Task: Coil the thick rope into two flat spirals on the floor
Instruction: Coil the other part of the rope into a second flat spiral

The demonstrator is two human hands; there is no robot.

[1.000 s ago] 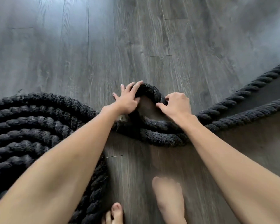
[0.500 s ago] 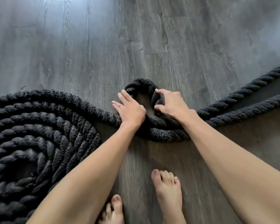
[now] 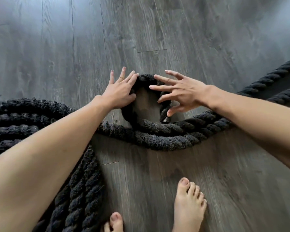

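Note:
A thick black twisted rope point(image 3: 157, 139) lies on the grey wood floor. On the left it forms a flat spiral point(image 3: 23, 118), partly hidden under my left forearm. In the middle it bends into a small tight loop point(image 3: 144, 77) with bare floor inside. My left hand point(image 3: 119, 91) lies flat against the loop's left side, fingers spread. My right hand point(image 3: 179, 92) hovers over the loop's right side with fingers apart, fingertips touching the rope near its end point(image 3: 165, 114). Two rope strands point(image 3: 274, 77) run off to the upper right.
My two bare feet point(image 3: 187, 205) stand on the floor just below the rope. Grey floorboards point(image 3: 157, 30) stretch beyond the loop and to the right of my feet.
My right hand has let go of the loop and spread its fingers. My left hand has slid up along the loop's left side. The view has tilted slightly.

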